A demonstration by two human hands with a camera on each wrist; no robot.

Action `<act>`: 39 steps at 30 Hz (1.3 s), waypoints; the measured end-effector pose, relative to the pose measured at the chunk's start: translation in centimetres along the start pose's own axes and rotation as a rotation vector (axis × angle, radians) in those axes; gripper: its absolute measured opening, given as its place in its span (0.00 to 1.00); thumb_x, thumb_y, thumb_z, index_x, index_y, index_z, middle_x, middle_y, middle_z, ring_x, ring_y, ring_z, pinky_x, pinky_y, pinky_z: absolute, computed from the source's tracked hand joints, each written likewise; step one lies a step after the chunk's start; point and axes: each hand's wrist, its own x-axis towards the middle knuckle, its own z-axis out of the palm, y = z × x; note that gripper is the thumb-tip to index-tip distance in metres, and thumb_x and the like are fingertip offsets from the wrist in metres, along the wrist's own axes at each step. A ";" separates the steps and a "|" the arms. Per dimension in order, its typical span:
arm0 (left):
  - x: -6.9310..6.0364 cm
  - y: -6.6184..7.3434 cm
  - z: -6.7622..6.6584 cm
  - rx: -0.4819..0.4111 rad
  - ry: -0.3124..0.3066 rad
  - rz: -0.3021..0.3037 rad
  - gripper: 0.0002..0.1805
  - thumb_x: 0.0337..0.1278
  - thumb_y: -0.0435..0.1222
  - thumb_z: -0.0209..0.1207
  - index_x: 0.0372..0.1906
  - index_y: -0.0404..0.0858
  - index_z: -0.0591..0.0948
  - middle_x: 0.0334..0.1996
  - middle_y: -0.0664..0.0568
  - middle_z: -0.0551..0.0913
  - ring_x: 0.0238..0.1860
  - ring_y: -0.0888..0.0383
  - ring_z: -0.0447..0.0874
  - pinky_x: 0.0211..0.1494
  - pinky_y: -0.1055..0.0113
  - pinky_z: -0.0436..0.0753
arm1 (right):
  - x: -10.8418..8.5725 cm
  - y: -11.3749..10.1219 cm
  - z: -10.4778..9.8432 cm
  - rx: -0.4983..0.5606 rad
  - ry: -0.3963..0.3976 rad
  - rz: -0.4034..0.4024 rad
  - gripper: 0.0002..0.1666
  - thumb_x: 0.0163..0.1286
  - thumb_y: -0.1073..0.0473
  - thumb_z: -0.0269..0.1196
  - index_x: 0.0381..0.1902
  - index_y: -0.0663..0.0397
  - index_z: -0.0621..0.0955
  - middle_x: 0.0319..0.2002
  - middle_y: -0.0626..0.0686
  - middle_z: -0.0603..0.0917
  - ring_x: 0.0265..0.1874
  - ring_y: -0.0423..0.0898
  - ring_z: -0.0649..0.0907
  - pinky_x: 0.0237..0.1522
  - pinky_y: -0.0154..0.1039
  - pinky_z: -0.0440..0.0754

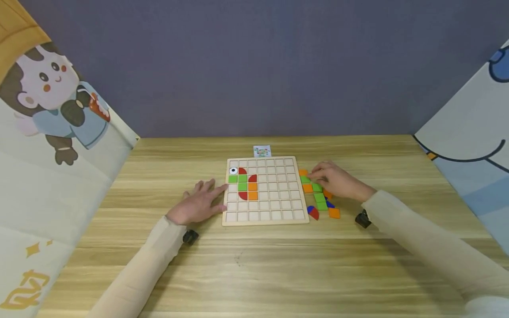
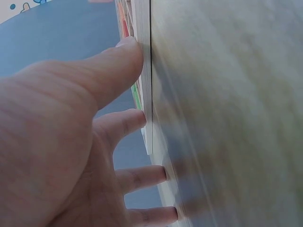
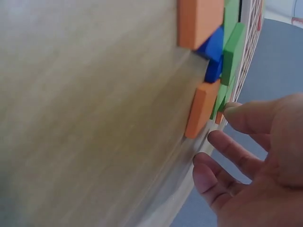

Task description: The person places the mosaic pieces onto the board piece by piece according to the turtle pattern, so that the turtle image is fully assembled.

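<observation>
Head view, wooden board point(image 1: 281, 196) between splayed left hand point(image 1: 197, 203) and right hand point(image 1: 335, 180), the latter at tiles point(image 1: 320, 201), grip unclear

A dark blue-grey wall point(image 1: 278, 66) stands behind a wood-grain table point(image 1: 270, 274).

Readable text: I can make out none for certain from here.
Left wall panel point(image 1: 79, 194): it bears yellow strokes point(image 1: 24, 291) like lettering, well left of the left hand's point(image 1: 196, 203) fingers; I cannot read them.
Small card point(image 1: 262, 151): farther off than the left hand's fingers and the right hand's point(image 1: 332, 179), between them sideways; its coloured print is too small for me.
</observation>
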 end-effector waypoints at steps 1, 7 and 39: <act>0.0 0.0 0.0 0.000 0.001 0.000 0.38 0.65 0.58 0.47 0.75 0.52 0.52 0.73 0.37 0.43 0.68 0.27 0.40 0.54 0.23 0.50 | 0.0 0.1 0.0 0.000 -0.003 0.004 0.18 0.66 0.69 0.60 0.54 0.58 0.81 0.49 0.57 0.77 0.47 0.54 0.73 0.49 0.53 0.73; 0.0 0.0 0.0 0.008 0.007 0.007 0.38 0.65 0.58 0.47 0.75 0.51 0.52 0.73 0.36 0.44 0.68 0.27 0.41 0.53 0.23 0.51 | 0.4 0.4 -0.1 -0.002 -0.039 0.063 0.18 0.68 0.63 0.60 0.56 0.58 0.80 0.52 0.57 0.75 0.50 0.54 0.73 0.49 0.53 0.74; -0.2 0.1 0.0 0.002 -0.002 0.000 0.37 0.65 0.58 0.46 0.75 0.52 0.51 0.73 0.37 0.43 0.68 0.28 0.40 0.54 0.24 0.51 | 3.0 -2.7 -0.1 0.173 -0.024 0.205 0.11 0.57 0.58 0.69 0.39 0.51 0.86 0.38 0.47 0.82 0.33 0.44 0.79 0.38 0.44 0.78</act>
